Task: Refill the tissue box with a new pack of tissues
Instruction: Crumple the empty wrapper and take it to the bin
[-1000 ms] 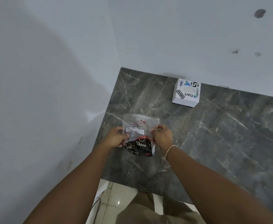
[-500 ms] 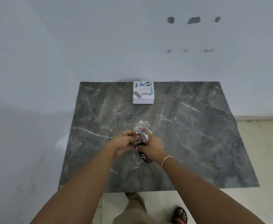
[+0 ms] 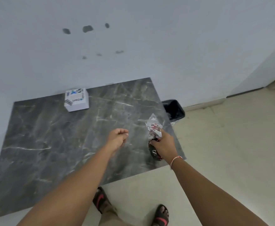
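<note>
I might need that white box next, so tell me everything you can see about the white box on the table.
The white box is a small, roughly cube-shaped box, cardboard by the look of it, sitting flat near the far edge of the dark marble table, close to the wall. Its top carries colourful stickers, one reading "Dart", and a black-and-white label. Whether its top has an opening cannot be told. Nothing else touches it; both hands are well away from it.

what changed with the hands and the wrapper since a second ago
The left hand let go of the plastic wrapper and now hangs empty. The right hand alone carried it rightward to the table edge, toward the black bin. The white box stayed put.
</note>
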